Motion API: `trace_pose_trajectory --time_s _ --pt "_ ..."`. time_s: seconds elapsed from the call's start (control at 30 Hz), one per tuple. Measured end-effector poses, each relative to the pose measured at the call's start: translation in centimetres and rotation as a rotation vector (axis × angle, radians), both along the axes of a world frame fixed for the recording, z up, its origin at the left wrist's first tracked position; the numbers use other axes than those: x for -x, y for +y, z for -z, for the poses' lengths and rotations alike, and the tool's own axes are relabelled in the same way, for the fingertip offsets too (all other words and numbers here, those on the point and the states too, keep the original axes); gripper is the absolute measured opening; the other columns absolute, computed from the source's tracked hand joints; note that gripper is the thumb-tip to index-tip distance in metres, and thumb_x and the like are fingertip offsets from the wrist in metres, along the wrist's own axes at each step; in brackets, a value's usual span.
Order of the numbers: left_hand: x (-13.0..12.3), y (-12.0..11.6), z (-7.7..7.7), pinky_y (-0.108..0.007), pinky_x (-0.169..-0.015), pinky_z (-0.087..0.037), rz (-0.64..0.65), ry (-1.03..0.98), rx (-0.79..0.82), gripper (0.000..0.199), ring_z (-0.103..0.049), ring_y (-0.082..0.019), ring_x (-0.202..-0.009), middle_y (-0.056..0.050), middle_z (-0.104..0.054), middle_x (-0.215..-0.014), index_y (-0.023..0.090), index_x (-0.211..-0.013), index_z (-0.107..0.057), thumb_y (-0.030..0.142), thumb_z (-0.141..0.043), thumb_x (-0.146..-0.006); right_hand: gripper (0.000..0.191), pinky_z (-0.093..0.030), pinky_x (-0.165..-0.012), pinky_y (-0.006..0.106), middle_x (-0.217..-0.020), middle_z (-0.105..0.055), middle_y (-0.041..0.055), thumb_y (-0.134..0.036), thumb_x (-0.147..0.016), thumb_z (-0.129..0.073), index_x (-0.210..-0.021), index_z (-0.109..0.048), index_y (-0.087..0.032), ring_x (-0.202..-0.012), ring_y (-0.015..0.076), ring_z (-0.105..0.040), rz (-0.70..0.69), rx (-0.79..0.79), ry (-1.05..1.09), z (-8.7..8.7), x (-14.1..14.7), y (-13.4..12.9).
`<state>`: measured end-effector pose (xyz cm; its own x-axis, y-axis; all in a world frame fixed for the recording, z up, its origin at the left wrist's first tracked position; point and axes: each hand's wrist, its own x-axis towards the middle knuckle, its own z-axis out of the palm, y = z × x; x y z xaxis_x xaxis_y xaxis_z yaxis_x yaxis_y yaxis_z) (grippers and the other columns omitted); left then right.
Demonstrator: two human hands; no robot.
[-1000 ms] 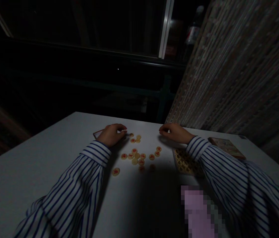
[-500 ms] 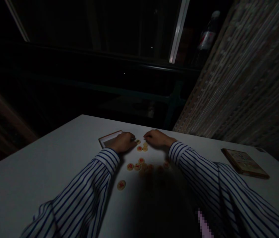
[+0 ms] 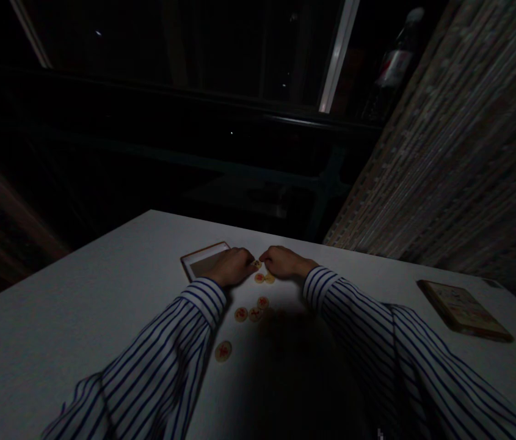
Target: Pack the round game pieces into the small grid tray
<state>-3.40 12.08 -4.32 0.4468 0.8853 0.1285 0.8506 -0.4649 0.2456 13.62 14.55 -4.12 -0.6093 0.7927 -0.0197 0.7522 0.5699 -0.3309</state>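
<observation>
Round wooden pieces with red or dark characters lie on the white table (image 3: 79, 287). My left hand (image 3: 234, 266) and my right hand (image 3: 285, 261) meet near the far edge, fingers curled, with the fingertips at either side of a piece with a dark character (image 3: 258, 263). Just nearer me are a red-marked piece (image 3: 259, 278) and a plain-looking one (image 3: 270, 278). Closer still, between my forearms, sit several red-marked pieces (image 3: 240, 314), partly lost in shadow. One more piece (image 3: 223, 351) lies apart beside my left forearm.
An open shallow box or lid (image 3: 185, 264) lies partly behind my left hand. At the right is a flat wooden box (image 3: 463, 310) with a pictured top. A bottle (image 3: 395, 66) stands beyond the table, beside a hanging curtain (image 3: 459, 134).
My right hand has moved left towards my left hand, closing the gap around the dark-marked piece. The shadow between my arms covers more of the near pieces, and the view has shifted slightly.
</observation>
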Motion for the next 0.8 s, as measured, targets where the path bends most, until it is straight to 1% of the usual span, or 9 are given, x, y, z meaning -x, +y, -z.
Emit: trace_pose_trajectory --time_s 0.13,0.23,0.4,0.53,0.6,0.7,0.8 --pt "-0.1 -0.2 -0.1 -0.030 -0.072 -0.040 0.007 -0.028 0.007 0.032 -0.060 -0.023 -0.085 -0.011 -0.067 -0.089 0.019 -0.085 -0.065 0.039 -0.042 -0.078 0.033 -0.038 -0.079 0.023 -0.097 -0.065 0.0058 -0.013 -0.074 -0.041 -0.097 -0.065 -0.020 -0.091 0.0164 -0.057 -0.003 0.010 0.016 0.1 0.1 -0.1" --pt "0.0 -0.3 -0.4 -0.031 -0.076 -0.040 0.006 -0.040 -0.051 0.030 -0.059 -0.023 -0.088 -0.010 -0.066 -0.091 0.019 -0.087 -0.064 0.037 -0.042 -0.078 0.034 -0.039 -0.077 0.022 -0.097 -0.065 0.0044 -0.012 -0.075 -0.041 -0.098 -0.065 -0.020 -0.088 0.0149 -0.058 -0.005 0.015 0.067 -0.1 0.0 -0.2" --pt "0.2 -0.5 -1.2 -0.031 -0.078 -0.040 0.014 -0.103 -0.136 0.033 -0.058 -0.022 -0.089 -0.008 -0.065 -0.095 0.019 -0.093 -0.062 0.041 -0.042 -0.079 0.031 -0.040 -0.068 0.021 -0.087 -0.067 0.0023 -0.015 -0.077 -0.041 -0.095 -0.066 -0.019 -0.078 0.0134 -0.059 0.030 0.004 0.278 -0.8 -0.3 -0.6" --pt "0.0 -1.1 -2.1 -0.030 -0.078 -0.041 0.013 -0.214 -0.128 0.035 -0.059 -0.022 -0.090 -0.008 -0.065 -0.098 0.019 -0.099 -0.060 0.040 -0.042 -0.079 0.024 -0.041 -0.064 0.020 -0.081 -0.066 0.0023 -0.021 -0.077 -0.046 -0.088 -0.066 -0.014 -0.073 0.0124 -0.058 0.031 0.047 0.437 -1.7 -0.7 -0.9" --pt "-0.2 -1.7 -2.7 -0.029 -0.078 -0.042 0.019 -0.275 -0.105 0.032 -0.059 -0.021 -0.090 -0.006 -0.065 -0.099 0.020 -0.100 -0.059 0.037 -0.044 -0.078 0.022 -0.042 -0.063 0.020 -0.079 -0.066 0.0030 -0.026 -0.076 -0.050 -0.084 -0.066 -0.013 -0.072 0.0122 -0.058 0.063 0.084 0.518 -2.2 -0.8 -1.3" --pt "-1.0 -3.0 -3.8 -0.029 -0.081 -0.042 0.046 -0.351 -0.089 0.030 -0.059 -0.020 -0.091 -0.005 -0.065 -0.099 0.020 -0.100 -0.059 0.034 -0.045 -0.078 0.026 -0.042 -0.058 0.020 -0.075 -0.065 0.0036 -0.035 -0.072 -0.056 -0.082 -0.064 -0.012 -0.067 0.0118 -0.058 0.143 0.125 0.620 -2.9 -1.3 -2.3" --pt "-2.0 -4.3 -4.7 -0.030 -0.082 -0.042 0.054 -0.383 -0.092 0.030 -0.059 -0.020 -0.093 -0.005 -0.065 -0.099 0.019 -0.100 -0.059 0.034 -0.045 -0.078 0.030 -0.040 -0.053 0.020 -0.071 -0.064 0.0025 -0.041 -0.068 -0.060 -0.079 -0.062 -0.013 -0.063 0.0114 -0.057 0.215 0.100 0.665 -3.4 -1.9 -3.5"
